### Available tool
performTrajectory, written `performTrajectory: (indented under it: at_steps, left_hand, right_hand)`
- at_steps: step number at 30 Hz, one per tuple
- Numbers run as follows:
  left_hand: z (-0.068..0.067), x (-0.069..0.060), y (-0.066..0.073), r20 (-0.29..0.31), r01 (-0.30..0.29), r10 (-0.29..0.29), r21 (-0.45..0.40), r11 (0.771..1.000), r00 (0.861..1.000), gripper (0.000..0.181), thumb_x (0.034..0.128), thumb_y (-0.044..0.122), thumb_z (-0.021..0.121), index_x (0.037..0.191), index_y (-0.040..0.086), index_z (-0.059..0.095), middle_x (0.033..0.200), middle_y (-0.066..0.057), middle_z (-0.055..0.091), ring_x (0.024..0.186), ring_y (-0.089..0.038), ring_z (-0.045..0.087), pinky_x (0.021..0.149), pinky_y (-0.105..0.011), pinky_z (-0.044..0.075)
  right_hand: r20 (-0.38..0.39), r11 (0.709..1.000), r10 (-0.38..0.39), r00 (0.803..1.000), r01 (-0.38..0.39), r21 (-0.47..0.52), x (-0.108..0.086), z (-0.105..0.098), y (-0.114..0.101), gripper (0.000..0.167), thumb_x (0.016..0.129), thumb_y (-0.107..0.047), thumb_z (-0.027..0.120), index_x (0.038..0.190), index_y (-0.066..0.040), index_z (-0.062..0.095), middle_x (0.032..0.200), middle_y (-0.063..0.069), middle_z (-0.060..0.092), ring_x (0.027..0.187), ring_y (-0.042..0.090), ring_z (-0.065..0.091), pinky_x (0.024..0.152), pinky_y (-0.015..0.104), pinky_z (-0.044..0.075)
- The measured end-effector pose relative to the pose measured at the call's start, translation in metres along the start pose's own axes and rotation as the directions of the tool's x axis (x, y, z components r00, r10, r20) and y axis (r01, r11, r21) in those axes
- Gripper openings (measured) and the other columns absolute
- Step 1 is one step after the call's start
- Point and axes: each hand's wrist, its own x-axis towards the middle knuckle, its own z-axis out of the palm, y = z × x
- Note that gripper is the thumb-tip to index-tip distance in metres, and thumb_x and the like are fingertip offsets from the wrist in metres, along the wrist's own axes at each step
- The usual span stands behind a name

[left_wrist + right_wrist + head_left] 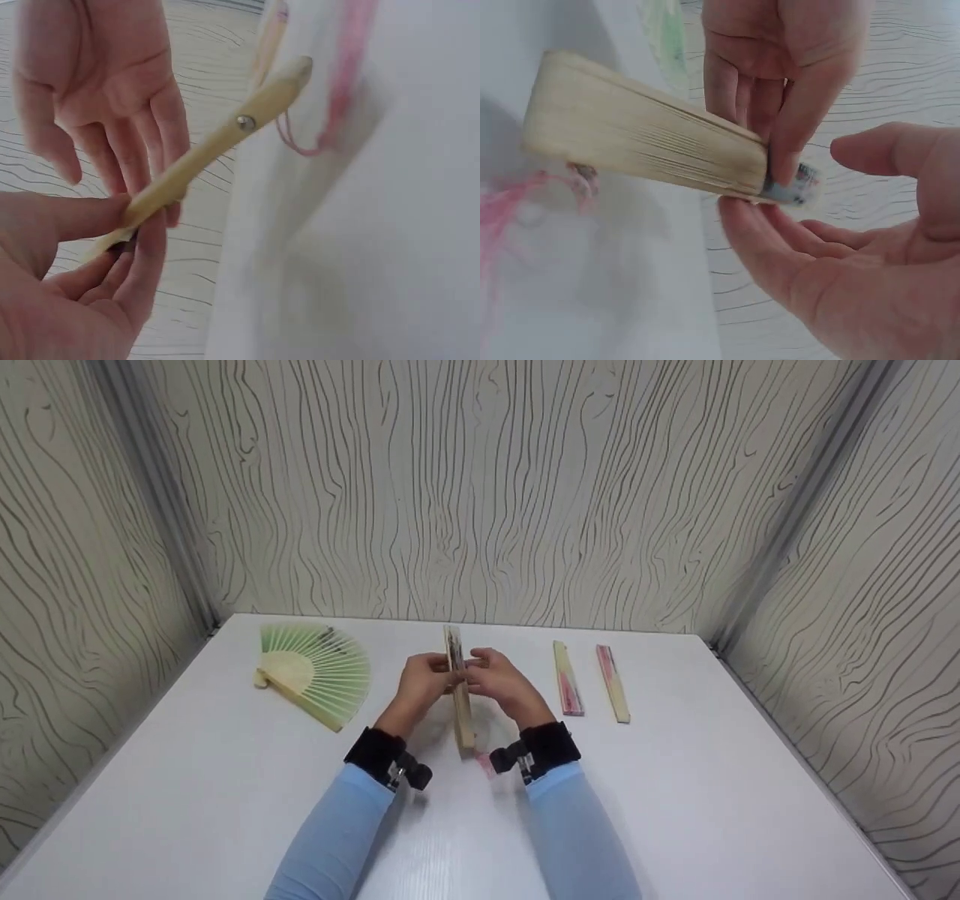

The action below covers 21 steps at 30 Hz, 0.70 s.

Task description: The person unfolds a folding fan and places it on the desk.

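Pinching the folded fan (465, 712) between thumb and fingers, your left hand (426, 681) holds it raised above the table (712, 787), its bare wooden end pointing back toward you. Your right hand (501, 682) only touches: its thumb stands spread clear while fingertips meet the fan's side near the leaf (801, 186).

A light, flat pinch should serve best, pressing the outer sticks so the thin ribs stay stacked and the leaf takes no crease. Let the right fingertips support rather than push; should that thumb come in, land it on wood. Mind the pink tassel (499, 217) too, since its thin cord (294, 144) could catch between sticks.

The sticks look like pale wood or bamboo, smooth, with a rounded end and a small shiny rivet (246, 122); edge-on, the ribs resemble stacked pages. The leaf is mottled dark; paper or cloth, you cannot tell. On your left lies a green fan (337, 671), spread in radiating pleats; on your right, one slim pink-marked fan (568, 682) lies beside another (613, 684), both folded.
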Motion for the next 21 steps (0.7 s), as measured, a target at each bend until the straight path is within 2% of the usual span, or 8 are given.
performTrajectory:
  at_steps: [5,8,12,16,19,21]
  left_hand:
    - [-0.005,-0.006,0.020,0.014,-0.055,0.057,-0.097,0.994,0.998,0.034,0.0996,0.009,0.079,0.130,-0.004,0.074,0.122,-0.021,0.081,0.107,-0.024,0.081,0.095,-0.036,0.068]
    - [-0.008,-0.012,0.029,0.043,-0.098,0.105,-0.129,0.987,0.994,0.031,0.0984,0.010,0.081,0.127,-0.001,0.077,0.118,-0.018,0.083,0.103,-0.020,0.081,0.096,-0.037,0.068]
    - [-0.010,-0.024,0.044,0.052,-0.139,0.146,-0.122,0.983,0.988,0.028,0.0975,0.011,0.082,0.124,0.003,0.080,0.114,-0.014,0.081,0.099,-0.017,0.078,0.099,-0.039,0.068]
    - [-0.008,-0.035,0.064,0.083,-0.217,0.226,-0.105,0.970,0.971,0.029,0.0970,0.013,0.083,0.124,0.005,0.080,0.116,-0.014,0.078,0.103,-0.019,0.077,0.102,-0.040,0.066]
    - [-0.005,-0.038,0.075,0.160,-0.259,0.275,-0.114,0.959,0.948,0.034,0.0967,0.016,0.083,0.129,0.007,0.078,0.125,-0.015,0.077,0.113,-0.023,0.076,0.104,-0.042,0.066]
    - [-0.003,-0.037,0.076,0.213,-0.256,0.276,-0.116,0.960,0.937,0.035,0.0968,0.015,0.082,0.130,0.007,0.077,0.129,-0.014,0.077,0.117,-0.025,0.075,0.103,-0.042,0.066]
  right_hand:
    - [-0.008,0.992,-0.125,0.992,0.125,-0.001,-0.008,-0.016,-0.010,0.046,0.102,0.001,0.064,0.147,0.004,0.061,0.143,0.026,0.068,0.121,0.028,0.075,0.108,0.042,0.064]
    - [0.017,0.982,-0.189,0.982,0.189,0.010,-0.014,-0.025,-0.014,0.040,0.100,0.002,0.069,0.139,0.003,0.067,0.136,0.022,0.071,0.116,0.023,0.075,0.104,0.042,0.066]
    - [0.045,0.970,-0.244,0.969,0.243,0.019,-0.021,-0.036,-0.021,0.036,0.101,0.000,0.072,0.136,0.004,0.069,0.129,0.016,0.075,0.114,0.020,0.076,0.104,0.041,0.066]
    - [0.033,0.954,-0.301,0.953,0.301,0.017,-0.031,-0.048,-0.032,0.034,0.102,-0.002,0.072,0.135,0.003,0.071,0.122,0.011,0.078,0.110,0.018,0.078,0.104,0.040,0.066]
    - [-0.017,0.942,-0.335,0.942,0.335,0.014,-0.040,-0.058,-0.038,0.031,0.101,-0.003,0.073,0.131,0.001,0.074,0.117,0.008,0.079,0.109,0.019,0.078,0.102,0.039,0.067]
    - [-0.035,0.941,-0.339,0.940,0.339,0.008,-0.045,-0.063,-0.038,0.030,0.101,-0.004,0.074,0.131,-0.001,0.075,0.115,0.007,0.080,0.109,0.019,0.078,0.102,0.037,0.066]
